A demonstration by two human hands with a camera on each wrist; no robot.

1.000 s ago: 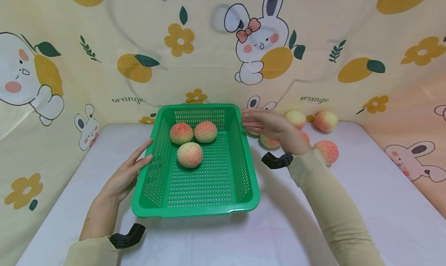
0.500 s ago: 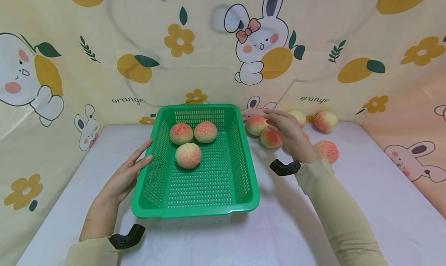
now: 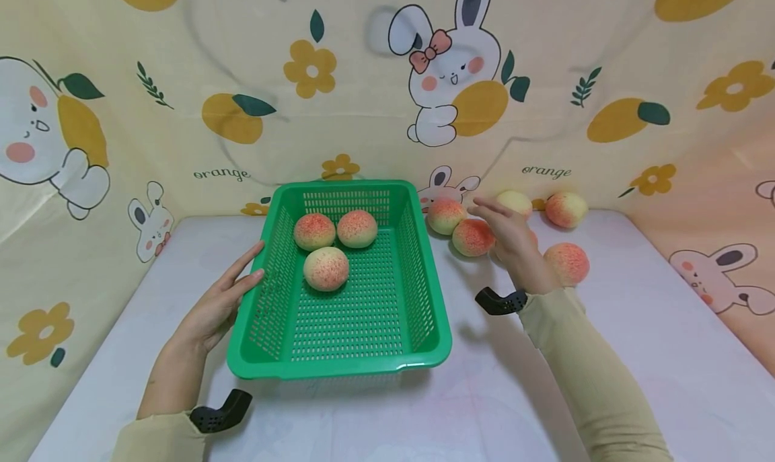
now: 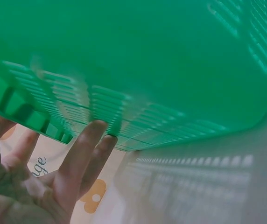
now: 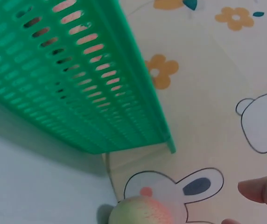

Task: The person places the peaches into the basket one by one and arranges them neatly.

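1. Basket (image 3: 339,368), green and slotted, sits ahead of me on the white table (image 3: 375,421), slightly left of centre, its mouth facing up. Whether its base lies wholly flat I cannot tell.
2. Its long axis seems to run near to far, with one short end towards me and the other by the printed backdrop (image 3: 363,126).
3. My left hand (image 3: 212,311) holds the left rim: two tips on top, while other fingers press the slotted wall from outside, below the rim. I judge this keeps the basket steady without blocking its mouth.
4. My right hand (image 3: 517,245) is over the table on the right, its fingers extended and loosely spread, and I see nothing pinched in them. Part of the palm side is hidden.
5. Three peaches (image 3: 326,269) lie inside, in the far left part: two side by side, one nearer me. Being round, they show no clear long axis; grouped there, they leave the near floor bare.
6. Loose peaches (image 3: 568,263) lie right of the basket, around my right hand, which partly covers some. Their closeness probably explains that hand's position.
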